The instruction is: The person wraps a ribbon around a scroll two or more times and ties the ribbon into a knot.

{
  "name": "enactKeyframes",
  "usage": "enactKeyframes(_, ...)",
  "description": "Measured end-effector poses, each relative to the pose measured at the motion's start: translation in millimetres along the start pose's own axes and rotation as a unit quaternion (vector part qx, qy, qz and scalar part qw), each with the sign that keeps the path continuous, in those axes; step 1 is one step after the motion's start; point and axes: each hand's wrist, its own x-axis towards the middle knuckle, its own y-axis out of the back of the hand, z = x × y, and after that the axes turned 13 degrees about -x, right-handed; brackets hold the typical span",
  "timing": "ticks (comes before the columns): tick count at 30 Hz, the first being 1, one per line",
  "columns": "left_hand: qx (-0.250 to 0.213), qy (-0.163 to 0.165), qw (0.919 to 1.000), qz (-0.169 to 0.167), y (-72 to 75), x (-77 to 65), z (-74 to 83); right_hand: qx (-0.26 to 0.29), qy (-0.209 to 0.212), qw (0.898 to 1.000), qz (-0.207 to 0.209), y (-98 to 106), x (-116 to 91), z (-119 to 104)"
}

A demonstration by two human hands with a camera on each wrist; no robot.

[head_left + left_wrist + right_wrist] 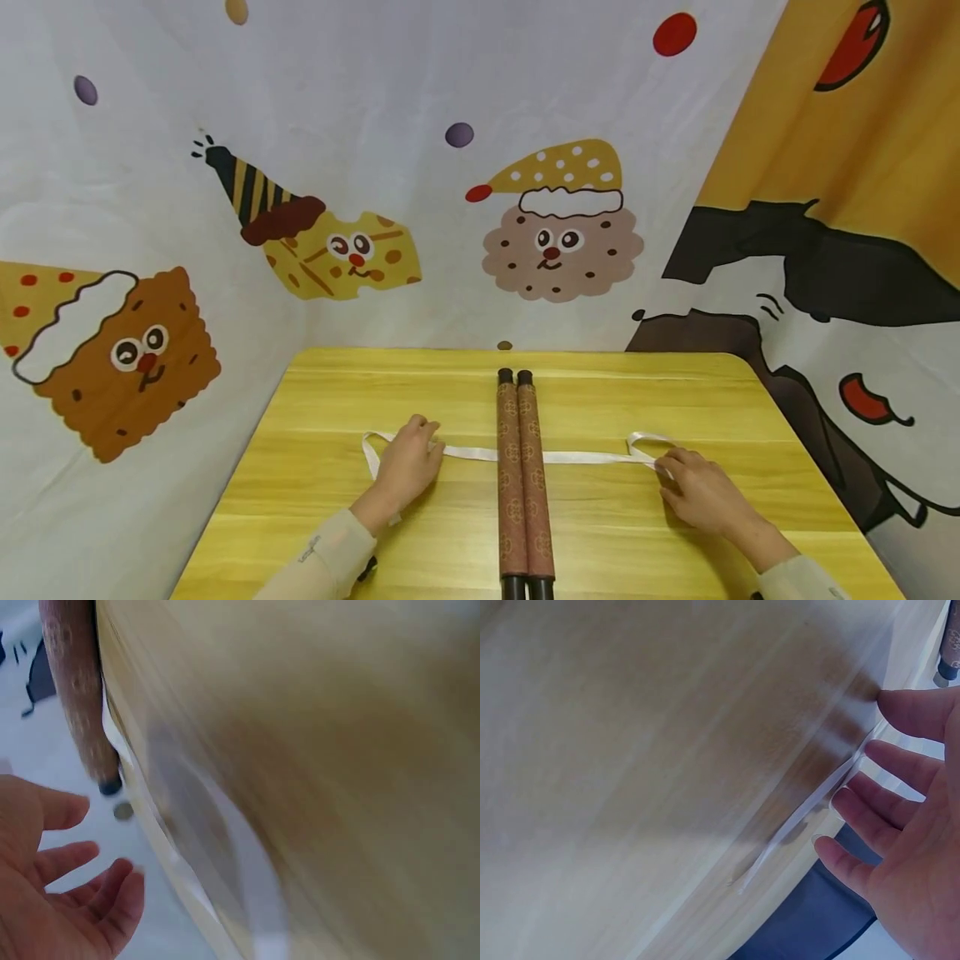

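Note:
A scroll (512, 475), rolled from both sides into two brown patterned rolls with black ends, lies lengthwise on the table. A white ribbon (585, 457) runs crosswise and passes out of sight beneath it, with a loose loop at either end. My left hand (408, 462) hovers over the ribbon left of the scroll. In the left wrist view its thumb and fingers are apart, loosely bent, with nothing between them, and the ribbon (253, 877) lies beside. My right hand (701, 492) is at the ribbon's right end; in the right wrist view its spread fingertips are close to the ribbon (802, 812); contact is unclear.
The yellow wood-grain table (600, 392) has rounded far corners. Behind it and to the sides hangs a white cloth (375, 100) printed with cartoon food figures. The scroll's near black ends reach the bottom of the head view.

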Motion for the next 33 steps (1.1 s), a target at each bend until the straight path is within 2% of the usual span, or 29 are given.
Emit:
enactKeyframes(3, 0.018, -0.012, 0.9990, -0.040, -13.7, 3.2, 8.3, 0.002, 0.000, 1.000, -0.001, -0.6, -0.1, -0.9)
enactKeyframes(6, 0.035, -0.016, 0.9971, -0.065, -24.7, 6.8, 11.1, 0.005, -0.002, 1.000, -0.002, 0.5, 0.3, -1.4)
enactKeyframes(10, 0.041, -0.017, 0.9959, -0.079, -34.3, 11.7, 12.5, 0.007, -0.003, 1.000, 0.001, 3.1, 1.0, -1.6)
enactKeyframes(16, 0.026, -0.015, 0.9948, -0.098, -39.6, 15.7, 13.2, 0.005, 0.002, 1.000, 0.014, 3.7, 2.8, -2.0)
enactKeyframes(22, 0.026, -0.007, 0.9941, -0.105, -37.4, 12.9, 13.9, 0.005, 0.001, 1.000, 0.009, 0.5, 2.0, -1.9)
enactKeyframes(26, 0.003, 0.011, 0.9946, -0.103, -31.6, 7.9, 13.0, 0.005, -0.003, 1.000, 0.009, -0.4, 2.0, -1.3)
enactKeyframes(33, -0.050, 0.054, 0.9925, -0.097, -8.6, 1.9, 7.6, -0.006, -0.012, 1.000, 0.003, -0.5, 1.4, 3.6)
